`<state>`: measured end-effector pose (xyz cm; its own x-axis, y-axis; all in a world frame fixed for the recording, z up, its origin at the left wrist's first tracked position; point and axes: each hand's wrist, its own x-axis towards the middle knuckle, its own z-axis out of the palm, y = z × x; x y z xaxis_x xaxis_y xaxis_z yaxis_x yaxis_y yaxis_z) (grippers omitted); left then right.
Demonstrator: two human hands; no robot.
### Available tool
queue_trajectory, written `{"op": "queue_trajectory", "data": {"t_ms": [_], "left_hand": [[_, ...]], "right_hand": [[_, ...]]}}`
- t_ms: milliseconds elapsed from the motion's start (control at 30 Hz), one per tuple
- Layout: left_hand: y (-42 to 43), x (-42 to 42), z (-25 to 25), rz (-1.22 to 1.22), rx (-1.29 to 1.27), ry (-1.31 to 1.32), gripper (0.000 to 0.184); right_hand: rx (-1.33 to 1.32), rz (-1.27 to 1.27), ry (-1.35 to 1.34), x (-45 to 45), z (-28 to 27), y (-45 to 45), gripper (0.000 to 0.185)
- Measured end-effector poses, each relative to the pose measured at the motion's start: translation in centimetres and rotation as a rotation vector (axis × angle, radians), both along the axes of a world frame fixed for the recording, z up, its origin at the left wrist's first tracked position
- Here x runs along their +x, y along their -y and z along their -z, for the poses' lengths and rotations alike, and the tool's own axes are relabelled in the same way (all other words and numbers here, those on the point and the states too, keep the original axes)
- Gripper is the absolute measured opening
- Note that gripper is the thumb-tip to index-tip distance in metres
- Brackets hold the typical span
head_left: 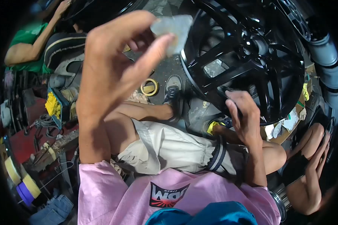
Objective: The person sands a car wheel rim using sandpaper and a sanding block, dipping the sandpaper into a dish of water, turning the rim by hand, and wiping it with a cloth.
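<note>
Raised high in front of me, my left hand (116, 56) pinches a flat, pale grey piece (178, 30) with uneven edges between thumb and fingers; I cannot tell its material. A glossy black car wheel rim (264, 71) with several wide spokes stands before me, its face toward me. My right hand (245, 112) is at the lower left of the rim, over the spokes. Its fingers are bent together, and a small dark thing seems to show at the fingertips, too blurred to name.
A tape roll (149, 87) lies on the floor near my shoe (173, 90). Left are cluttered tools and a yellow cloth (53, 105). Another person's arm (39, 45) shows upper left; someone's hands (323, 146) at right. Grey pipes (328, 63) stand beyond the rim.
</note>
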<state>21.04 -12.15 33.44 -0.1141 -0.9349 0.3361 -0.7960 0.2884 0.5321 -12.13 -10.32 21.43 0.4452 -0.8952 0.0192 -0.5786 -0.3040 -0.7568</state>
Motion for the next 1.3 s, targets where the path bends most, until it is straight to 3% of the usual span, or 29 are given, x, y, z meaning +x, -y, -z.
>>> {"op": "queue_trajectory", "data": {"t_ms": [100, 200, 367, 467, 533, 600, 733, 800, 1000, 1033, 1300], "left_hand": [[-0.3, 2.1, -0.7, -0.074, -0.078, -0.002, 0.031], [-1.2, 3.8, -1.4, -0.183, 0.035, -0.125, 0.028], [-0.5, 3.3, -1.9, -0.187, -0.170, -0.190, 0.012], [-1.0, 3.7, -2.1, -0.253, -0.200, 0.042, 0.026], [-0.8, 6.1, -0.6, -0.154, 0.105, -0.030, 0.020], [-0.2, 6.2, 1.2, -0.010, 0.096, -0.054, 0.022], [0.0, 5.9, 1.3, -0.074, 0.441, 0.068, 0.030], [-0.4, 5.6, 1.7, -0.045, 0.476, -0.158, 0.025], [-0.8, 4.3, 1.8, -0.037, 0.543, -0.334, 0.018], [-0.6, 4.6, 1.4, -0.024, 0.503, -0.303, 0.018], [-1.4, 9.6, -2.2, -0.186, 0.027, -0.401, 0.025]], "right_hand": [[-0.122, -0.079, -0.243, 0.7, -0.1, -1.6, 0.042], [-0.198, -0.086, -0.336, 0.0, -0.5, -2.5, 0.047], [-0.224, -0.035, -0.415, -4.9, 0.2, -3.0, 0.055], [-0.272, 0.016, -0.435, -4.6, 0.5, -3.6, 0.054], [-0.252, 0.023, -0.446, -3.8, 0.2, -3.4, 0.052], [-0.172, -0.004, -0.451, -3.0, 0.2, -3.2, 0.053], [-0.219, -0.002, -0.331, -2.0, 0.6, -3.2, 0.051], [-0.232, 0.025, -0.299, -2.1, 0.4, -3.2, 0.046], [-0.255, 0.102, -0.083, -2.1, -1.2, -3.6, 0.023], [-0.278, 0.113, -0.050, -2.2, -1.6, -3.5, 0.014], [-0.276, 0.089, -0.072, -1.9, -1.6, -3.7, 0.016]]}}
